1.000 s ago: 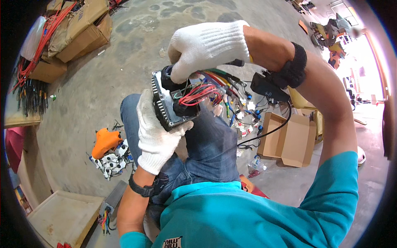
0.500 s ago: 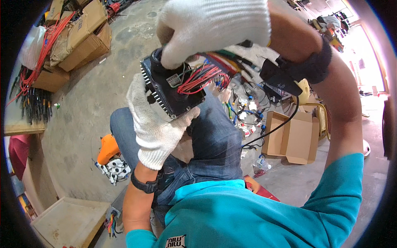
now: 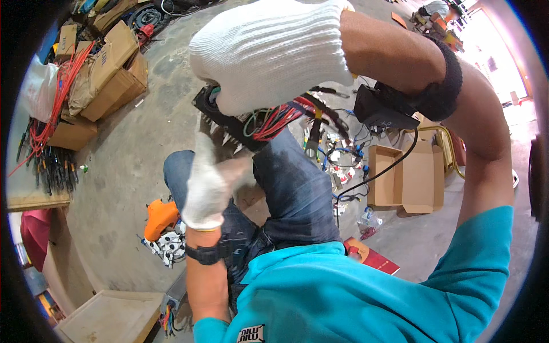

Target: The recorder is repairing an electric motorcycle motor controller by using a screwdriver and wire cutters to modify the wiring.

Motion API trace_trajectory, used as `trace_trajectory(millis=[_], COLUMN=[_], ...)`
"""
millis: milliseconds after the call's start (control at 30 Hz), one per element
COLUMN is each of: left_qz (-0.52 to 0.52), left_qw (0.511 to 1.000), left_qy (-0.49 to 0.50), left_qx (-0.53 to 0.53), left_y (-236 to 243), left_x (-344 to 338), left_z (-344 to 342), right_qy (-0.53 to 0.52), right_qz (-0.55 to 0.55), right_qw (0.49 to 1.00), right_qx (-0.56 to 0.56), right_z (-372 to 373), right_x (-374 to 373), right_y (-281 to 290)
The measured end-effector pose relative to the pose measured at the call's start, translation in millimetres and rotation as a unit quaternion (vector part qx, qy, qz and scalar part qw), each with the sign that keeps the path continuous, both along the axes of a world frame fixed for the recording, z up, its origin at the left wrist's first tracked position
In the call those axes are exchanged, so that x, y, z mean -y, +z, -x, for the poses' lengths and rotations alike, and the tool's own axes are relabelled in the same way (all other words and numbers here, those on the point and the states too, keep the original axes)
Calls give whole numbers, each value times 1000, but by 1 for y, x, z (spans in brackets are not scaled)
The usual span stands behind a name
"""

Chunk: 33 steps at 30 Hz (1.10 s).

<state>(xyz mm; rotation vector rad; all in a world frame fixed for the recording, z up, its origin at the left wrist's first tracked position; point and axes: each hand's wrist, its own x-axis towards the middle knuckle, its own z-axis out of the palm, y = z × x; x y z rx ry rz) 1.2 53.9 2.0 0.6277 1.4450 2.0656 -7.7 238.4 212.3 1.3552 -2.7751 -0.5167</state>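
Note:
My right hand (image 3: 266,57), in a white knit glove, grips the top of a black ribbed electronic housing (image 3: 234,128), its fingertips partly hidden behind it. A bundle of red, green and dark wires (image 3: 271,126) comes out of the housing, with black connectors on some ends. My left hand (image 3: 209,188), also gloved, is below and beside the housing; it is smeared by motion, so its fingers and any hold cannot be made out. A black box (image 3: 383,111) with a cable hangs at my right forearm strap.
Cardboard boxes (image 3: 114,74) and red cable coils (image 3: 57,97) stand upper left. An orange shell (image 3: 160,220) lies left of my knees. Loose connectors (image 3: 337,160), an open cardboard box (image 3: 417,177) and a red booklet (image 3: 374,257) lie to the right. A pale board (image 3: 108,317) is lower left.
The housing is tipped more edge-on and is largely covered by my right hand, which has shifted left. My left hand has slid lower and blurred. More dark connectors show among the wires.

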Motion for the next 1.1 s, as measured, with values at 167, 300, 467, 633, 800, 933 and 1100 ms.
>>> trace_trajectory(millis=[167, 300, 467, 633, 800, 933, 1100], left_qz=[-247, -64, -15, 105, 83, 59, 62], left_qw=[880, 928, 866, 846, 714, 770, 832], left_qy=[-95, 61, -27, -29, -190, -209, -66], left_qx=[393, 361, 500, 522, 669, 600, 548], left_y=[-1, 8, -24, 0, 23, -17, -32], left_x=[32, 1, 2, -6, -13, -12, 14], left_z=[33, 31, 34, 19, 6, 2, 6], right_qy=[-104, -180, -224, -136, -315, -752, -709], right_qz=[79, 55, 81, 49, -57, 33, 100], right_qw=[987, 968, 946, 988, 928, 657, 676], right_qx=[98, 166, 222, 62, 189, 35, -172], right_z=[-14, -40, -79, -101, -92, -22, -21], right_x=[10, 47, 75, 77, 108, 204, 118], right_y=[-27, -45, -91, -133, -161, -228, -227])
